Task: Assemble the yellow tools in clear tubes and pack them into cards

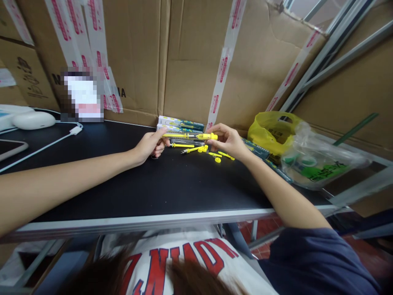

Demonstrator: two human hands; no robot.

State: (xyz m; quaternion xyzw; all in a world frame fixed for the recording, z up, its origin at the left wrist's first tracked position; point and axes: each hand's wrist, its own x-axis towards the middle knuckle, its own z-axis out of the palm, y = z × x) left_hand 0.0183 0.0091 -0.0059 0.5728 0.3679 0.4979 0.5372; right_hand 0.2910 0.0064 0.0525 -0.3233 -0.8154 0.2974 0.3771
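Both my hands hold one long yellow pen-like tool (190, 135) level above the black table (123, 180). My left hand (152, 145) pinches its thin left end. My right hand (229, 140) grips the thicker yellow right end. Under the tool lie several small yellow parts (202, 150), among them thin rods and a round cap (217, 160). Behind them two printed packaging boxes (179, 123) lie flat against the cardboard wall.
A yellow plastic bag (272, 133) and a clear plastic bag (316, 162) with green items lie at the right. White devices (32, 120) and a white cable (46, 143) lie at the far left. Taped cardboard boxes (190, 57) wall the back.
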